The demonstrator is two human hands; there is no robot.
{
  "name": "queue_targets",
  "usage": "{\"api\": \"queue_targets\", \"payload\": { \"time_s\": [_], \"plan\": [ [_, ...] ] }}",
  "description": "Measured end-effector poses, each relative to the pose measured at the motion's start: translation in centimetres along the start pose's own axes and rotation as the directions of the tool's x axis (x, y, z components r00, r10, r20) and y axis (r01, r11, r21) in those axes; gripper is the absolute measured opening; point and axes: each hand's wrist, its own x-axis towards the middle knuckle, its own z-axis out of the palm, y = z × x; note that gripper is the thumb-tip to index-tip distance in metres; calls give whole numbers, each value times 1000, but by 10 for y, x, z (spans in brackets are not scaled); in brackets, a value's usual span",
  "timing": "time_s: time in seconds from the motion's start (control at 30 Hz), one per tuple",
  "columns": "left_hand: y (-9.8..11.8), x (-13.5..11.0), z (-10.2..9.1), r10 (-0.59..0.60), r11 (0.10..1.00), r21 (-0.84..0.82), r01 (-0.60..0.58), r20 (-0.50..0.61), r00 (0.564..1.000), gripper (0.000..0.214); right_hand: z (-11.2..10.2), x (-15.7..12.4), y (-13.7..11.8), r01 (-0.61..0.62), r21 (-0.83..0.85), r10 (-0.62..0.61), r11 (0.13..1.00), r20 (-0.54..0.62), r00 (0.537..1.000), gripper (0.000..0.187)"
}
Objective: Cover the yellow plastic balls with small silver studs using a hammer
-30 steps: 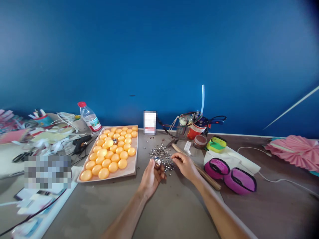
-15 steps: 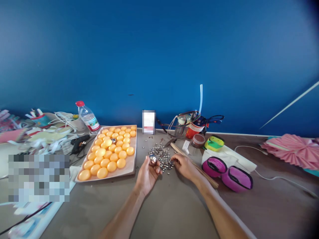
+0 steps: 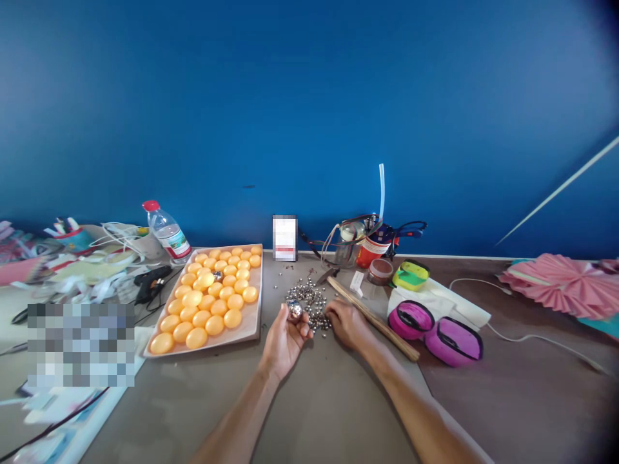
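My left hand is closed around a small shiny silver ball, held at its fingertips just above the table. My right hand rests at the near edge of a heap of small silver pieces, its fingers curled and pinched among them; what they hold is too small to make out. To the left lies a tray filled with several orange balls, and one silver ball sits among them.
A wooden stick lies right of my right hand, with pink cases and a yellow-green case beyond. Jars, a red can and cables stand by the blue wall. A water bottle, glue gun and clutter fill the left.
The view has shifted a little left and down. My right hand has crept closer to the heap of silver pieces. My left hand still holds the silver ball.
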Motion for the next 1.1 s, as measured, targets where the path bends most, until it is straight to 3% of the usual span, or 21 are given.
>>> {"api": "queue_targets", "payload": {
  "time_s": [0.1,0.17,0.3,0.57,0.63,0.7,0.87,1.0,1.1],
  "plan": [
    [0,0,0,1,1000,1,-1,4,1000,29,-3,1,1,-27,112,41,993,-132,990,9],
    [-1,0,-2,-7,1000,-1,7,8,1000,29,-5,2,-2,-108,258,151,960,-155,976,7],
    [-3,1,-4,-26,1000,-9,26,8,1000,29,-5,5,-16,-247,565,321,787,-33,946,7],
    [-2,2,-4,-58,998,-11,59,20,998,31,-3,1,-46,-317,818,293,480,190,937,19],
    [-1,1,-2,-61,998,-5,61,53,997,34,-2,-1,-53,-355,824,267,443,257,929,19],
    [0,0,0,-66,998,17,64,87,994,36,0,-3,-58,-376,807,266,455,279,922,18],
    [-4,-1,2,-44,998,55,38,99,994,29,8,-5,-63,-353,730,293,586,216,932,11],
    [-7,-1,0,40,998,45,-43,71,997,21,9,-5,-65,-280,690,263,668,133,956,7],
    [-7,-1,0,74,996,43,-76,57,996,26,10,-5,-66,-208,681,225,702,65,972,7]
  ]
}}
